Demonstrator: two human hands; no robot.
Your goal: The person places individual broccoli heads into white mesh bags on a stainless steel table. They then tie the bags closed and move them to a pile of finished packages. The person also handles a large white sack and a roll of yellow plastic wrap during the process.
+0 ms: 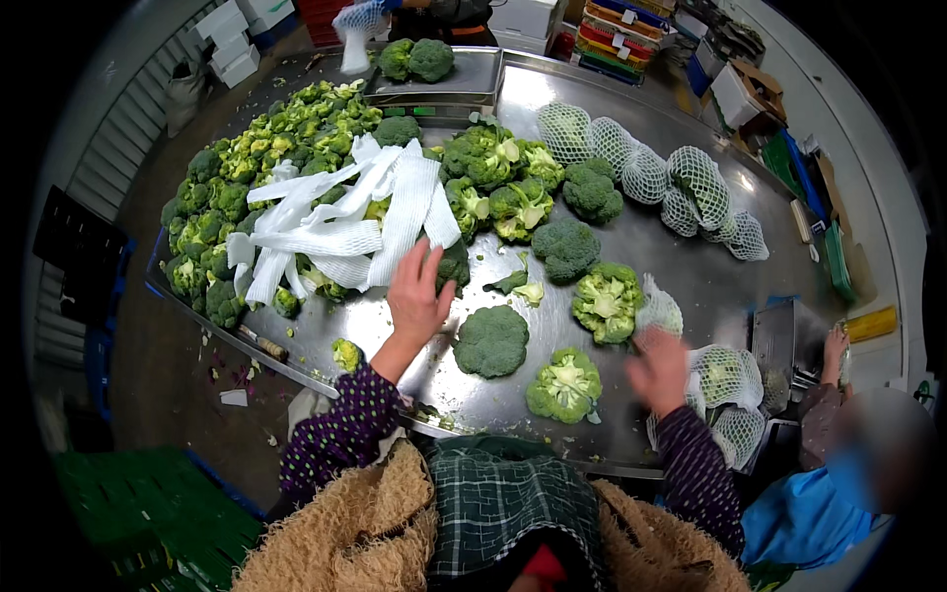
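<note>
Several white foam net sleeves [318, 240] lie on a large heap of broccoli heads [222, 200] at the left of the metal table. My left hand [419, 292], fingers spread, is at the lower right edge of the sleeves, beside a dark broccoli head [453, 266]. My right hand [657, 370] is blurred, near a netted head [660, 307]; its grip is unclear. Between my hands are a broccoli head crown up [491, 342] and two with stems up, one near the edge [564, 385] and one farther back [607, 303]. More netted heads [725, 377] are right of my right hand.
A scale tray [473, 78] with two heads stands at the back. Netted broccoli [644, 170] lies at the back right. A knife [263, 344] rests by the table's left front edge. One person [444, 22] is across the table, another [806, 510] at the right.
</note>
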